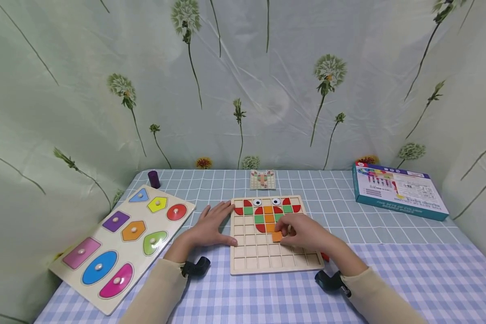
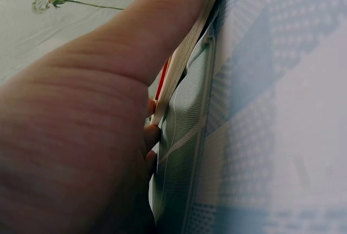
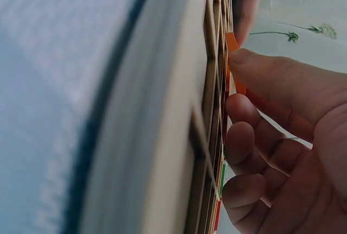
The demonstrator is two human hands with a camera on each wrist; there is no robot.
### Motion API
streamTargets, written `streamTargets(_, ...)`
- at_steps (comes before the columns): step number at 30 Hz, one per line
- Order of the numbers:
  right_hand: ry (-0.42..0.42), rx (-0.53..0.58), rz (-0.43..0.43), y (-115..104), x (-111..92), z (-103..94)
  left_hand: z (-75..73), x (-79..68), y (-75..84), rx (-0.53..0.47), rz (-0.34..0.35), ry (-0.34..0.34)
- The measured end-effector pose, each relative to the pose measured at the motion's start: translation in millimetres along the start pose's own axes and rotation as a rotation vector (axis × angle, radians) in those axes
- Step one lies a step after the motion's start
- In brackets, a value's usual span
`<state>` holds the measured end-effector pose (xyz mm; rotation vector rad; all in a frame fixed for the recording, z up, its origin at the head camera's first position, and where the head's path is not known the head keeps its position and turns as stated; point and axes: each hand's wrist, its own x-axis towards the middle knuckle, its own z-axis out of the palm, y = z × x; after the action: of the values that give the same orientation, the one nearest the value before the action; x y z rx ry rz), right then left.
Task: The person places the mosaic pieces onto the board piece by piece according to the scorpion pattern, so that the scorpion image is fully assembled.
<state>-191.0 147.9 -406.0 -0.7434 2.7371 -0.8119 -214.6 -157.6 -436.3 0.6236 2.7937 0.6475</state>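
A wooden grid board lies in the middle of the table, its upper cells filled with red, green and orange tiles and two eye tiles. My right hand pinches an orange square tile between thumb and fingers, just below the orange column. In the right wrist view, the orange tile stands tilted at the grid. My left hand lies along the board's left edge, fingers straight and spread, thumb at the lower side. The left wrist view shows its thumb against the board's edge.
A pattern card lies behind the board. To the left is a knobbed shape puzzle, with a dark purple cylinder behind it. A flat box sits at the back right. Something red shows by the board's right edge.
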Motion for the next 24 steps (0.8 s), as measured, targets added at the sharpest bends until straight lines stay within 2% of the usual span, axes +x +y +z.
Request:
streamTargets(6, 0.009, 0.010, 0.021, -3.5, 0.0, 3.9, -0.2, 0.4, 0.2, -0.003, 0.003, -0.001)
streamTargets(18, -0.002, 0.034, 0.012, -6.5, -0.1, 6.3, -1.0, -0.1, -0.5, -0.006, 0.008, -0.001)
streamTargets(24, -0.010, 0.024, -0.027, -4.9, -0.5, 7.1, -0.6, 0.2, 0.4, -0.008, 0.002, 0.000)
